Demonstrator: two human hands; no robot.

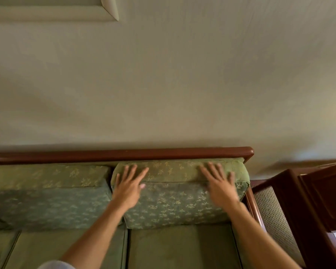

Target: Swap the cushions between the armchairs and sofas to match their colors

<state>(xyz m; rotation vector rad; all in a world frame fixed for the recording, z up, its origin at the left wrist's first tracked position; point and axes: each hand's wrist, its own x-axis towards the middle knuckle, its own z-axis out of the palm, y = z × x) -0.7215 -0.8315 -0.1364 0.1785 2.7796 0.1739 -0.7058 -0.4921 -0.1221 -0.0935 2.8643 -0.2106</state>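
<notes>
A green back cushion [175,202] with a small leaf pattern leans upright against the back of the green sofa [182,247], at its right end. My left hand [129,186] lies flat on the cushion's upper left corner, fingers spread. My right hand [220,185] lies flat on its upper right part, fingers apart and slightly blurred. Neither hand grips the fabric. A second green patterned back cushion [47,197] stands to the left of it on the same sofa.
The sofa's dark wooden top rail [124,153] runs along a plain beige wall. To the right stands a dark wooden piece of furniture [318,200] with a woven beige panel [275,218]. A pale picture frame corner [109,10] hangs at top left.
</notes>
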